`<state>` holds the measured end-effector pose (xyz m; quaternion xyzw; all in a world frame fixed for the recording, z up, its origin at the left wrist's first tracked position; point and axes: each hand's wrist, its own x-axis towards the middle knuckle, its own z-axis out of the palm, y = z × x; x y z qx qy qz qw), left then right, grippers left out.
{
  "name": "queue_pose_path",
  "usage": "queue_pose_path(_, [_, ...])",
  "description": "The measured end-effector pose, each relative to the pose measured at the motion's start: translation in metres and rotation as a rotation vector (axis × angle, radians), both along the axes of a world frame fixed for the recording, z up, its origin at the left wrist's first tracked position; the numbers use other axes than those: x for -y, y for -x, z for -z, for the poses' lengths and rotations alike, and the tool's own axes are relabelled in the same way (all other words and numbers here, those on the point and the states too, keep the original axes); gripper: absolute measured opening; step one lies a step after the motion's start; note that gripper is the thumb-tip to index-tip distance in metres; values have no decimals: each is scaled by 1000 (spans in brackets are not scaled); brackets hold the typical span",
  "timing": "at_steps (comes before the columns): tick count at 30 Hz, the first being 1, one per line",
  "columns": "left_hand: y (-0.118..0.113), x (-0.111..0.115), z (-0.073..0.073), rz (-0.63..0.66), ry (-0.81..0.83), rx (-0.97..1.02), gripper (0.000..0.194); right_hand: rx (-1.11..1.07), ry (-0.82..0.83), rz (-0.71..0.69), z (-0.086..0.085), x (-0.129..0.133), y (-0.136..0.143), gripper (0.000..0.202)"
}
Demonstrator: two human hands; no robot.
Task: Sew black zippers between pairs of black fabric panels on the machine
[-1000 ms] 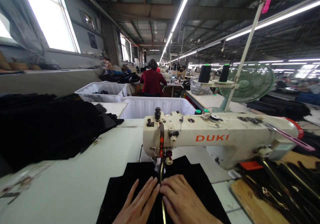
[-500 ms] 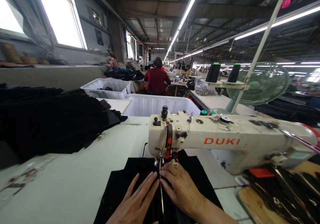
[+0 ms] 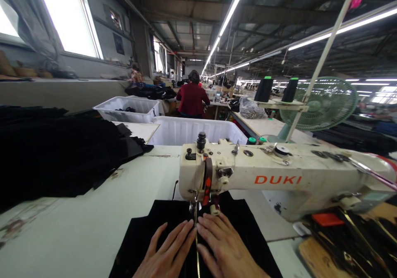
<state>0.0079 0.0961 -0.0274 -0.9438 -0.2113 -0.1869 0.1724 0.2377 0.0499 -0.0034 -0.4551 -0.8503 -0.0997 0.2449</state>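
Observation:
My left hand (image 3: pixel 169 249) lies flat on black fabric (image 3: pixel 141 232), fingers outstretched and thumb side out of clear sight. My right hand (image 3: pixel 225 245) rests palm down on the same fabric, fingers extended, index fingertip close to the left fingertips. Between the two hands runs a narrow gold zipper (image 3: pixel 197 253), leading up under the presser foot (image 3: pixel 192 207) of a cream DUKI sewing machine (image 3: pixel 245 178). The fabric is spread flat beneath the needle area. The needle itself is too small to make out.
A large pile of black fabric pieces (image 3: pixel 62 154) covers the left of the table. Behind the machine stand white plastic bins (image 3: pixel 198 129). At right are thread cones (image 3: pixel 263 89), a green fan (image 3: pixel 319 104) and black pieces with gold zippers (image 3: pixel 356 245). A person in dark red (image 3: pixel 192 98) sits ahead.
My right hand has slid slightly back towards me, its forearm now lower in view. The left hand stays flat beside the zipper. The whole view has shifted a little.

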Motion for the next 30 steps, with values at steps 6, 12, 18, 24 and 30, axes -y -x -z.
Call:
queue_pose_path(6, [0, -3, -3, -11, 78, 15, 81, 18, -15, -12, 2, -4, -1, 29])
queue_pose_path(12, [-1, -9, -1, 12, 61, 29, 74, 32, -91, -19, 7, -6, -2, 29])
queue_pose_path(18, [-4, -11, 5, 13, -59, 54, 62, 52, -105, -17, 8, -7, 0, 28])
queue_pose_path(24, [-4, -15, -1, 36, -30, 46, 66, 25, -76, 3, 12, -9, 0, 26])
queue_pose_path(30, [-1, -14, 0, 7, -44, 11, 58, 17, -79, -1, 12, -9, -2, 28])
